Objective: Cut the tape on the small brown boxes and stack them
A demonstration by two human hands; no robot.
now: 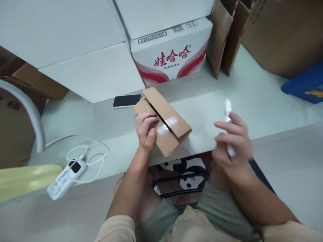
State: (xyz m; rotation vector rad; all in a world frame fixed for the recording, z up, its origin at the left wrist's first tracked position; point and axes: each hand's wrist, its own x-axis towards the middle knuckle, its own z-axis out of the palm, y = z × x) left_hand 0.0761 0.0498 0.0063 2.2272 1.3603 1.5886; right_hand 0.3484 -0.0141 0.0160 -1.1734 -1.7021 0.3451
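A small brown cardboard box [168, 139] rests tilted near the table's front edge. A strip of clear tape [171, 121] is on its top, across a dark gap between the two flaps. My left hand [146, 131] grips the box's left side, fingers bent over the top. To the right of the box and apart from it, my right hand [233, 141] is raised and blurred. Its fingers hold a slim white tool [227, 107] whose tip points away from me; its kind is too blurred to tell.
A black-screened phone [127, 100] lies behind the box. White cartons [174, 57] and folded cardboard [222, 37] stand along the back. A white power bank [67, 178] with a looped cable [101, 148] and a yellow object [27, 179] are left; a blue object [304, 84] is right.
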